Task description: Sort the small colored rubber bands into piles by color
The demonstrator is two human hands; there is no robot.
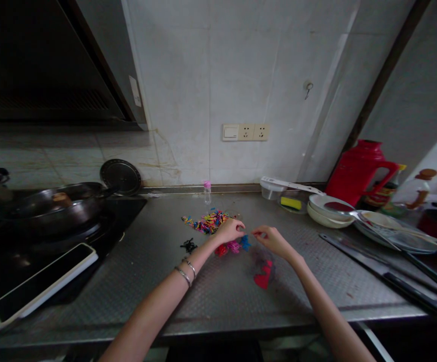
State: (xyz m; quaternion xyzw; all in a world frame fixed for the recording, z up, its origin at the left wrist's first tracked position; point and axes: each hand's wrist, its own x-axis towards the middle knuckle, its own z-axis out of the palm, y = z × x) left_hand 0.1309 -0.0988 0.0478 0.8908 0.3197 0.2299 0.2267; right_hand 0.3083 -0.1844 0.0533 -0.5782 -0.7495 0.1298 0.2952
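Note:
Small colourful elastic bands [211, 221] lie in a mixed heap on the metal counter. Single-colour clumps sit nearer to me: black bands [189, 246], red bands [221, 250], pink bands [234, 247] and blue bands [245, 243]. My left hand [230, 231], with bracelets at its wrist, hovers by the heap's right edge, fingers curled and a gap showing between thumb and fingertips. To its right, my right hand [271, 238] has thumb and forefinger pinched together; whatever they hold is too small to make out. Below it lies a clear bag with red print [263, 274].
A pink-capped small bottle [207, 193] stands behind the heap. At left are a phone [45, 281] and a wok [56, 213] on the stove. Bowls [327, 218], a yellow sponge [290, 203], a red thermos [359, 171] and a long knife [376, 269] occupy the right.

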